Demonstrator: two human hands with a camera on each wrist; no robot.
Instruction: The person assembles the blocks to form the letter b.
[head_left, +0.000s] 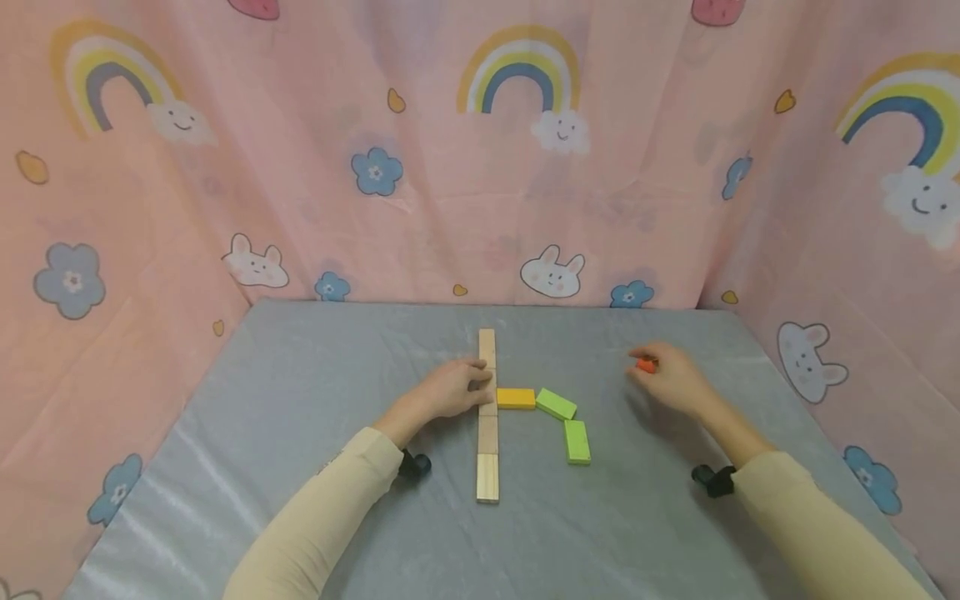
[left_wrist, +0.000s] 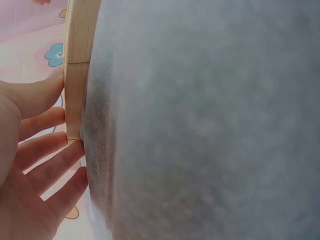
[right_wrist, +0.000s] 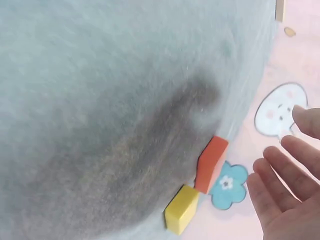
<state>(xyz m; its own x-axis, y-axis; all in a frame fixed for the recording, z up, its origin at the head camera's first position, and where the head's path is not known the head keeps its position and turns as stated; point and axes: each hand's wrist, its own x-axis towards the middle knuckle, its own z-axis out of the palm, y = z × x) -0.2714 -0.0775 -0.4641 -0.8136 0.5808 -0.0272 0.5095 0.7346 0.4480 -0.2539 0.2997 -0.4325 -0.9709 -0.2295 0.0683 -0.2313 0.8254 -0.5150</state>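
Observation:
A straight column of several plain wooden blocks [head_left: 487, 479] lies on the grey cloth in the head view. My left hand [head_left: 453, 389] rests at its upper half, thumb and fingertips along the edges of the blocks, as the wooden block [left_wrist: 76, 100] in the left wrist view shows. My right hand [head_left: 667, 381] hovers over the cloth to the right, fingers loosely bent. In the head view an orange block [head_left: 647, 365] shows between its thumb and fingers. The right wrist view has that orange block [right_wrist: 211, 165] on the cloth, apart from the fingers, beside a yellow block [right_wrist: 181, 210].
Touching the column's right side is a yellow-orange block [head_left: 516, 399]. Two light green blocks follow it, one slanted [head_left: 556, 404] and one pointing toward me [head_left: 577, 442]. A pink patterned curtain [head_left: 450, 225] stands behind the grey cloth [head_left: 360, 333] and along both sides.

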